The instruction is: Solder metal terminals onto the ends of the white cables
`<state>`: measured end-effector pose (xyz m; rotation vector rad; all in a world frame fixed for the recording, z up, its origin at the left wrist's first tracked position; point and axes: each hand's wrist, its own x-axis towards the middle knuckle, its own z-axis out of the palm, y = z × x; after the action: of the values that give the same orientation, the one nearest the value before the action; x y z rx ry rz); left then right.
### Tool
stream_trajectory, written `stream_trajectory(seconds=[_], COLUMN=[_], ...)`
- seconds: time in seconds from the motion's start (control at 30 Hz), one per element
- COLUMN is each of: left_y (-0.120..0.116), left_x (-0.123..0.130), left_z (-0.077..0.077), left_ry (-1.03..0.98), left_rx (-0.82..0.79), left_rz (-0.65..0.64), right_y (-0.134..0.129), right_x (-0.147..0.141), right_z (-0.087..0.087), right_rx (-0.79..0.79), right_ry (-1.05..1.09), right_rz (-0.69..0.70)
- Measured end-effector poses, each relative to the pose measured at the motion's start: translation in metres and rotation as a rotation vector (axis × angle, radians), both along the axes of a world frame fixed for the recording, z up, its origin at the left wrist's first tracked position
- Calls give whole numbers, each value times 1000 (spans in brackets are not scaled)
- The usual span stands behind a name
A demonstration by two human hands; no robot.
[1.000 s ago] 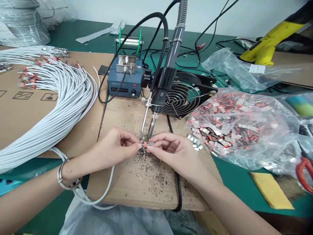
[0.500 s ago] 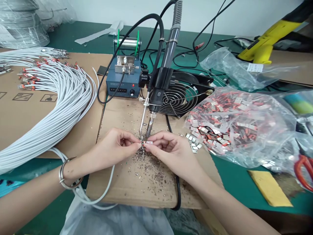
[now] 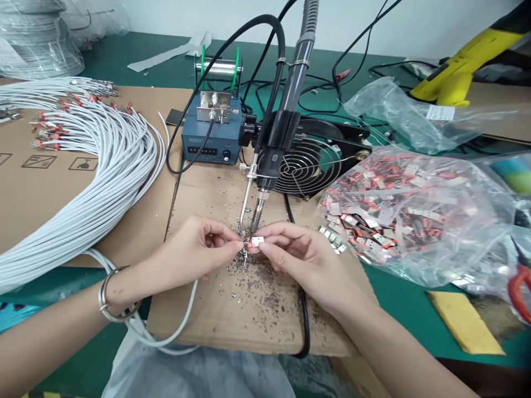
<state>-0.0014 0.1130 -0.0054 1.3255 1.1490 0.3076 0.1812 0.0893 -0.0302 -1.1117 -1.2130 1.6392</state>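
Observation:
My left hand point(image 3: 199, 246) pinches the end of a white cable point(image 3: 191, 301) between thumb and fingertips; the cable loops down below the wrist. Opposite it, my right hand point(image 3: 302, 254) grips a small USB-type connector point(image 3: 258, 241) with a pale metal shell and a bit of orange at its left end. The cable end and connector meet just under the tip of a soldering iron point(image 3: 257, 213), held in a black clamp. A thin bent solder feed tube point(image 3: 244, 204) ends beside the tip. Fingers partly hide the joint, so I cannot tell whether they touch the tip.
White cables point(image 3: 103, 182) lie bundled at left. A blue solder feeder point(image 3: 211, 135) and black fan point(image 3: 307, 166) stand behind. At right are a bag of connectors point(image 3: 406, 210), loose metal shells point(image 3: 332, 239), a yellow sponge point(image 3: 464, 323) and red-handled scissors point(image 3: 518, 293). Solder crumbs litter the cardboard point(image 3: 199, 326).
My right thumb has drawn back to the right, and more of the connector's pale shell shows. The left hand holds nearly the same place. The whole view has shifted slightly.

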Motion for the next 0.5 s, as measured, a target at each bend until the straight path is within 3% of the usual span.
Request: stream_trajectory(seconds=[0.5], left_y=[1], left_x=[1], left_z=[3], left_ry=[-11], left_rx=[9], left_rz=[10], right_y=[-3], right_x=[0], right_z=[-1], right_rx=[92], right_ry=[-13], right_rz=[-48])
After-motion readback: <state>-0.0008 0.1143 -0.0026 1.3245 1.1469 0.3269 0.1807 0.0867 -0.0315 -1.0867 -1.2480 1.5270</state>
